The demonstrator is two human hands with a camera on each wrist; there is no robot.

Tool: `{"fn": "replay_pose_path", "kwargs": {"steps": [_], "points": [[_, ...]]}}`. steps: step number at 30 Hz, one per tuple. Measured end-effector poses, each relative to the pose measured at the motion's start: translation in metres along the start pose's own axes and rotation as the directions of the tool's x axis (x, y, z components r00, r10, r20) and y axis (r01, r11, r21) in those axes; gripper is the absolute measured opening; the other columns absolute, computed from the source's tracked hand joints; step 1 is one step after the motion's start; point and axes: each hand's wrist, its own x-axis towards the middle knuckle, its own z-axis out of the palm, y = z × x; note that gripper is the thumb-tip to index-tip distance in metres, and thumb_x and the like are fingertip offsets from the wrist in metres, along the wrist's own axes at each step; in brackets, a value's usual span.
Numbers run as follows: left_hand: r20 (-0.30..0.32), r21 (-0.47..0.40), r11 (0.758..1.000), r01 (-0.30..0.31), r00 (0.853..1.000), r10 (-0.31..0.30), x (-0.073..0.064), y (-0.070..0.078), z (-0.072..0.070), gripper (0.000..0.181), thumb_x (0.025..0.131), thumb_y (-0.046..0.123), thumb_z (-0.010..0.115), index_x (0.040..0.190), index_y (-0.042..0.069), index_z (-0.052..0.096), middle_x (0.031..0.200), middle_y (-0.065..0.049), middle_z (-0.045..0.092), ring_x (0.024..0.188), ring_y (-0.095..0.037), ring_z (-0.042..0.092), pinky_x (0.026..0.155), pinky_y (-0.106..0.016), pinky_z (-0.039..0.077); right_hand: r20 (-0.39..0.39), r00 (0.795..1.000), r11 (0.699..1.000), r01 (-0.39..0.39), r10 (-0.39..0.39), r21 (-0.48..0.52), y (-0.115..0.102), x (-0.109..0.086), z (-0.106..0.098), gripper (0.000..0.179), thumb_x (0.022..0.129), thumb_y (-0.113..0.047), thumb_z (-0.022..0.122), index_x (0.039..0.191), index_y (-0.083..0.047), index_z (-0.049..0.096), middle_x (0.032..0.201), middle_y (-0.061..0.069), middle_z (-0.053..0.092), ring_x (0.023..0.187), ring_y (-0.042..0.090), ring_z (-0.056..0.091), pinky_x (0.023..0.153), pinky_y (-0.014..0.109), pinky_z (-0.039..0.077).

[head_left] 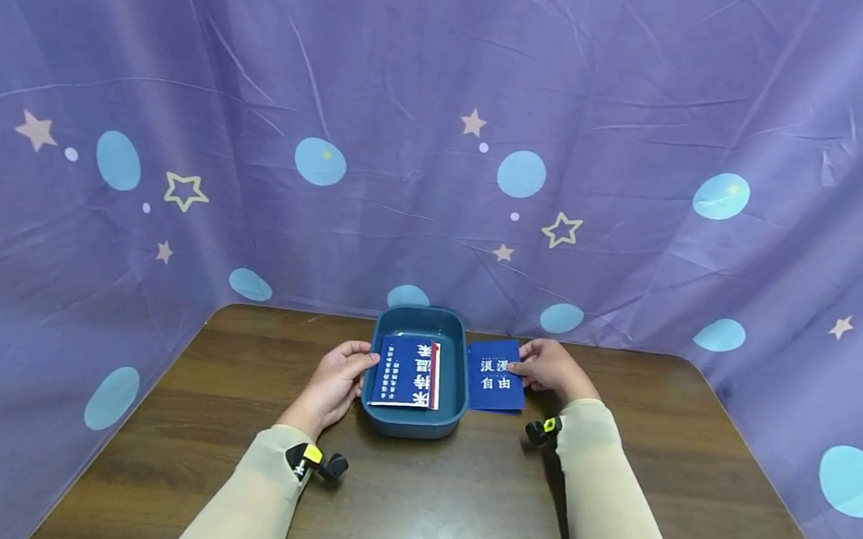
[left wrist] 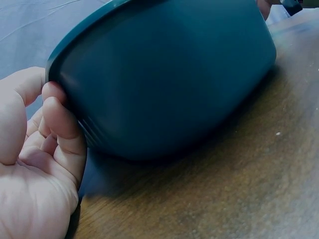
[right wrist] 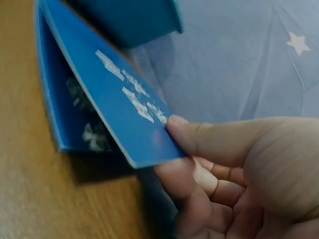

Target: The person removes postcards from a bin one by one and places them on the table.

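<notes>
Blue card point(head_left: 494, 376) juts leftward from right grip point(head_left: 556, 369).

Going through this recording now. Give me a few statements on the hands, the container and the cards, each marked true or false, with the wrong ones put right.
1. The left hand grips the container at its edge. True.
2. The container is upside down. False: it stands open side up, with printed cards in it.
3. The right hand pinches a blue card with white characters. True.
4. That blue card lies inside the container. False: it is held outside, to the right of the container.
5. The tabletop is plain white. False: it is brown with a wood grain.
</notes>
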Motion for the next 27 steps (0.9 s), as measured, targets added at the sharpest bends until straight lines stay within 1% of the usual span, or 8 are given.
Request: {"fn": "replay_pose_path", "kwargs": {"steps": [3,6,11,14,18,22,27], "points": [[0.004,0.0,1.0,0.0,1.0,0.0,0.0,0.001,0.0,0.024,0.109,0.002,0.068,0.129,0.002,0.053,0.079,0.004,0.069,0.054,-0.005,0.049,0.049,-0.017,0.043,-0.026,1.0,0.997,0.013,-0.015,-0.078,0.0,0.0,0.002,0.033,0.099,-0.022,0.09,0.111,-0.005,0.064,0.082,0.005,0.074,0.07,0.016,0.073,0.062,0.03,0.057],[0.006,0.0,1.0,0.0,1.0,0.0,-0.001,0.001,0.0,0.024,0.109,0.002,0.067,0.129,0.001,0.053,0.079,0.004,0.069,0.054,-0.005,0.048,0.049,-0.017,0.042,-0.034,0.999,0.991,0.023,-0.027,-0.132,-0.001,0.0,0.004,0.031,0.098,-0.021,0.091,0.105,-0.007,0.065,0.08,0.006,0.074,0.069,0.016,0.073,0.061,0.03,0.058],[0.003,-0.002,1.0,-0.004,1.0,0.004,-0.001,0.0,0.001,0.023,0.11,0.001,0.067,0.128,0.001,0.053,0.079,0.004,0.069,0.054,-0.004,0.049,0.049,-0.017,0.042,-0.063,0.996,0.984,0.049,-0.061,-0.172,-0.002,-0.002,0.008,0.033,0.095,-0.019,0.093,0.097,-0.005,0.064,0.074,0.005,0.07,0.065,0.016,0.068,0.058,0.03,0.058],[0.001,-0.002,1.0,-0.007,1.0,0.007,-0.001,0.0,0.001,0.023,0.11,0.001,0.067,0.128,0.002,0.053,0.079,0.004,0.069,0.055,-0.004,0.049,0.049,-0.016,0.042,-0.086,0.995,0.981,0.037,-0.054,-0.189,-0.004,-0.002,0.01,0.034,0.094,-0.019,0.094,0.094,-0.005,0.063,0.072,0.004,0.066,0.062,0.015,0.064,0.057,0.029,0.057],[0.0,0.005,1.0,-0.008,1.0,0.008,-0.001,0.002,0.0,0.023,0.11,0.002,0.067,0.129,0.002,0.053,0.08,0.004,0.069,0.055,-0.004,0.049,0.049,-0.016,0.043,-0.092,0.995,0.98,0.014,-0.033,-0.199,-0.007,-0.002,0.011,0.033,0.095,-0.02,0.094,0.094,-0.006,0.064,0.072,0.003,0.065,0.063,0.014,0.062,0.057,0.027,0.057],[-0.002,0.011,1.0,-0.009,1.0,0.009,-0.001,0.003,0.0,0.025,0.11,0.002,0.067,0.13,0.001,0.052,0.082,0.004,0.07,0.056,-0.004,0.049,0.049,-0.016,0.043,-0.073,0.997,0.985,0.01,-0.023,-0.175,-0.012,-0.004,0.01,0.029,0.097,-0.021,0.09,0.095,-0.007,0.066,0.076,0.004,0.066,0.067,0.016,0.063,0.059,0.028,0.058],[0.008,0.017,1.0,0.0,1.0,0.0,-0.002,0.002,-0.001,0.027,0.111,0.003,0.067,0.132,0.001,0.051,0.083,0.004,0.07,0.057,-0.003,0.05,0.051,-0.016,0.044,-0.056,0.998,0.989,0.002,-0.01,-0.148,-0.016,-0.007,0.01,0.026,0.103,-0.027,0.085,0.095,-0.009,0.068,0.079,0.002,0.066,0.07,0.016,0.063,0.06,0.029,0.057]]}}
